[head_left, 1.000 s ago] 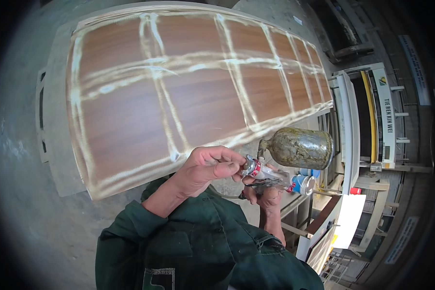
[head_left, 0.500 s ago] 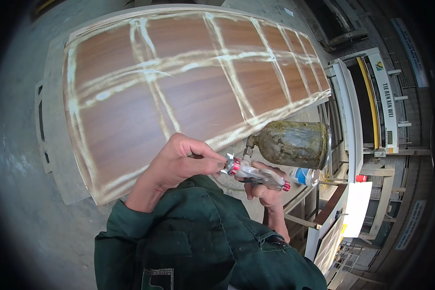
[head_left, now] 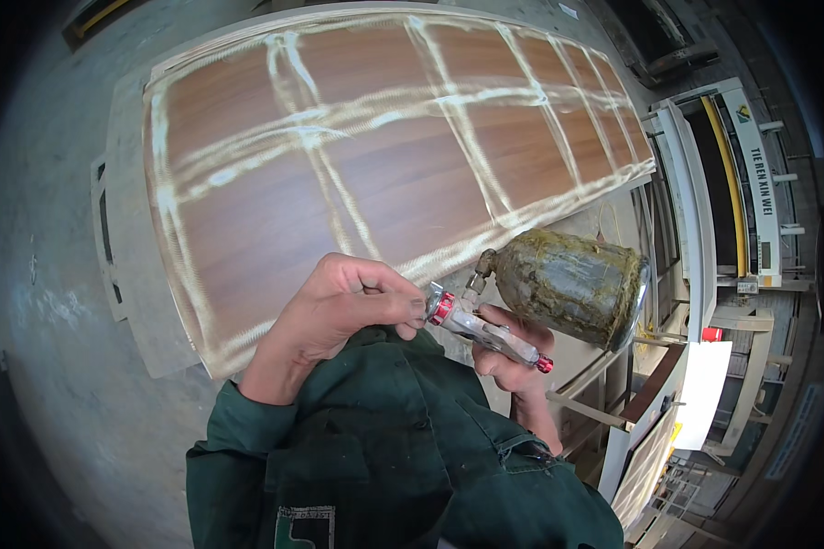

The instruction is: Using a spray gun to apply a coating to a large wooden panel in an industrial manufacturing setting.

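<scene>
My right hand (head_left: 515, 352) is wrapped round the body of a silver spray gun (head_left: 487, 331) with red fittings. A stained, grimy metal cup (head_left: 568, 284) is joined to the gun by a short elbow and lies tilted beyond my right hand. My left hand (head_left: 352, 306) pinches the nozzle end of the gun with thumb and fingers, at the front of its red ring. Past my hands lies a large brown wood-grain panel (head_left: 394, 183), crossed by pale whitish sprayed bands in a grid and along its edges.
A white machine (head_left: 751, 183) with a yellow strip stands at the right. Below it are a wooden frame (head_left: 751, 384), a white sheet (head_left: 705, 393) and more panels (head_left: 645, 476) leaning. Concrete floor (head_left: 55, 274) stretches along the left.
The view has shifted, so the panel and machine sit farther right. The cup has tilted down at its far end, and it hides the white-and-blue can. Both hands keep their grip on the gun.
</scene>
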Tool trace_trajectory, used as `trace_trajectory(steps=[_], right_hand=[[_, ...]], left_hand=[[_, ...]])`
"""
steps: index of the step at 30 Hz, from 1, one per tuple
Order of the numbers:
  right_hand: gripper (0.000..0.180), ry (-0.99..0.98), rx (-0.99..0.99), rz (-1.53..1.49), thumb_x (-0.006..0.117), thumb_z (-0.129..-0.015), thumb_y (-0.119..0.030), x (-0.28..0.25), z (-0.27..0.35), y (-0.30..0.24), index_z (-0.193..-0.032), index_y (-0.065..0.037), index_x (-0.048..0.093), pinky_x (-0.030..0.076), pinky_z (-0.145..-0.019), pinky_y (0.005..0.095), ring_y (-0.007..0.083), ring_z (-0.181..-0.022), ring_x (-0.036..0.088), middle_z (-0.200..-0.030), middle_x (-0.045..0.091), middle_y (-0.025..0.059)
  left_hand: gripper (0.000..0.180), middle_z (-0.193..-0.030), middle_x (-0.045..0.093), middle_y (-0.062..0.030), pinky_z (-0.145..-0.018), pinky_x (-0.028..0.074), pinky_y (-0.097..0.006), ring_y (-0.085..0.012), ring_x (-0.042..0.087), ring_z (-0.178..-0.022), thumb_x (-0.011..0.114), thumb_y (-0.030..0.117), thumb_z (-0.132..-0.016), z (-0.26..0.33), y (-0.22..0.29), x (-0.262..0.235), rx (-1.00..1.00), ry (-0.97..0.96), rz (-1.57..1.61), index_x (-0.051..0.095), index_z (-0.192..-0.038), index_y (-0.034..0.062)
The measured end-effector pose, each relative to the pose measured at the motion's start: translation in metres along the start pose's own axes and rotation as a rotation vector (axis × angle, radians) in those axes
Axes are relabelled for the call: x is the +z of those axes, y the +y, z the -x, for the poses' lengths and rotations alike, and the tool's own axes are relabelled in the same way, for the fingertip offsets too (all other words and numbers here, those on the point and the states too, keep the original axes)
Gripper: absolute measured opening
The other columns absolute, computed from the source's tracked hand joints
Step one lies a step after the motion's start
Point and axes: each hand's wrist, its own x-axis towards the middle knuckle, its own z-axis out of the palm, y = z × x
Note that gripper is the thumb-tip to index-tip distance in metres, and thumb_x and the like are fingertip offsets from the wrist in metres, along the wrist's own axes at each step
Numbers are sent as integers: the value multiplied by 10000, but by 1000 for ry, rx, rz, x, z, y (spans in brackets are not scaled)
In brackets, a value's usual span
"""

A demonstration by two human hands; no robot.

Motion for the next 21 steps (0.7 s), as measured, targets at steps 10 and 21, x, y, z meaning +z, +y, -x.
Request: trace_trajectory(steps=[10,21], right_hand=[[785,-37,-71,140,939,-721,-550,4,-5,-27,-1221,29,763,559,-924,386,230,-1043,709,-1156,772,136],[820,72,-25,-27,917,-762,-569,10,13,-7,-1294,19,706,556,-637,325,153,-705,683,-925,738,117]], left_hand=[[98,-850,729,-80,-728,537,-270,-124,668,-771,700,-8,-873,-2,3,-4,-44,-93,-176,737,-956,-43],[115,-819,536,27,-703,393,-258,-72,491,-785,569,110,-946,-8,-7,25,-38,-146,-252,537,-846,63]])
